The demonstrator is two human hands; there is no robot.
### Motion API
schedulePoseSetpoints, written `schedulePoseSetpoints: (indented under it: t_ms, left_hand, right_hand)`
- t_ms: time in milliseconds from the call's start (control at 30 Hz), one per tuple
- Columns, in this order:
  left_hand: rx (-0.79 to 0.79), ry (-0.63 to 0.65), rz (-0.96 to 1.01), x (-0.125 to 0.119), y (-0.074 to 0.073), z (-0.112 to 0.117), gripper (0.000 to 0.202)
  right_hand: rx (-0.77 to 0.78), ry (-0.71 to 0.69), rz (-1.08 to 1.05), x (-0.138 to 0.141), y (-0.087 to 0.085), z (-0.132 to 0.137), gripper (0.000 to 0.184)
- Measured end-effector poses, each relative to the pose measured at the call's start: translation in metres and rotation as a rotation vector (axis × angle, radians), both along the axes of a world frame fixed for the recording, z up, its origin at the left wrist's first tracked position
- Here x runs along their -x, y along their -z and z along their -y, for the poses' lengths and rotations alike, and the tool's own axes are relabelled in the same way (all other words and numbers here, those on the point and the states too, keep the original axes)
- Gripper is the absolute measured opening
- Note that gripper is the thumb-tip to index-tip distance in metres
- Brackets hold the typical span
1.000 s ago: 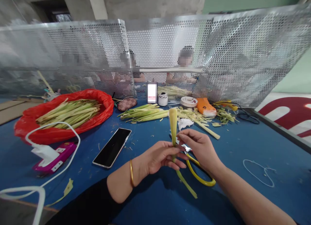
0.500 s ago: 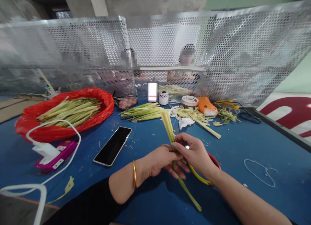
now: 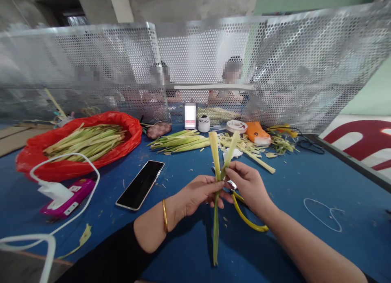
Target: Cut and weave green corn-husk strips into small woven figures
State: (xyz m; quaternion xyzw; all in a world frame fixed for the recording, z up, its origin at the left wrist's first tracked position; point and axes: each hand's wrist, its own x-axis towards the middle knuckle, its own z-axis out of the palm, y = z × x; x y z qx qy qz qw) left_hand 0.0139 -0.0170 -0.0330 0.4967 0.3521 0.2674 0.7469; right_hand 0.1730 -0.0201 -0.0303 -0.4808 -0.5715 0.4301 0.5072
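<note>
My left hand (image 3: pixel 200 192) pinches a long green leaf strip (image 3: pixel 215 217) near its middle, over the blue table (image 3: pixel 305 177). The strip stands almost upright and its top is split into two blades. My right hand (image 3: pixel 249 184) pinches the right blade just above the left fingers. Yellow-handled scissors (image 3: pixel 244 217) lie on the table under my right hand, partly hidden by it. A gold bangle circles my left wrist.
A red bag (image 3: pixel 36 160) of leaf strips sits at the left. A black phone (image 3: pixel 140 184), a pink power strip (image 3: pixel 65 199) with white cable, piles of leaves (image 3: pixel 180 141), a tape roll (image 3: pixel 237 127), an orange tool (image 3: pixel 258 134) and a wire loop (image 3: pixel 320 207) lie around. People sit behind a perforated metal screen (image 3: pixel 290 75).
The strip has swung from leaning left to almost upright, and its top now spreads into two blades as my right hand pulls one aside. Both hands stay at the table's middle.
</note>
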Motion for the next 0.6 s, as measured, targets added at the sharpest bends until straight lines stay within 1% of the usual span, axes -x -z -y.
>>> schedulePoseSetpoints:
  t_ms: [67,133,267,333,400,467,600]
  left_hand:
    - [-0.02,-0.021,0.008,-0.0013,0.0001,0.0004,0.04]
    - [-0.031,-0.072,0.037,-0.0036,-0.0003,0.0011,0.041]
    - [-0.012,-0.177,0.081,-0.0067,-0.0005,0.0002,0.036]
    - [0.007,-0.236,0.082,-0.0063,0.0003,-0.0017,0.033]
    - [0.03,-0.303,0.09,-0.0052,0.0014,-0.0039,0.029]
    - [0.067,-0.358,0.104,-0.0043,0.002,-0.0054,0.027]
    - [0.16,-0.447,0.18,-0.0044,0.0013,-0.0064,0.027]
  right_hand:
    - [0.022,0.025,-0.031,-0.0008,-0.0008,-0.0009,0.017]
    - [0.026,0.064,-0.037,-0.0019,0.0003,-0.0017,0.014]
    - [0.081,0.204,-0.04,-0.002,0.0045,-0.0028,0.01]
    - [0.136,0.252,-0.095,-0.0001,0.0054,-0.0033,0.012]
    - [0.215,0.232,-0.192,0.0023,0.0057,-0.0038,0.014]
    - [0.301,0.175,-0.278,0.0042,0.0062,-0.0043,0.016]
    - [0.41,0.093,-0.355,0.0046,0.008,-0.0046,0.02]
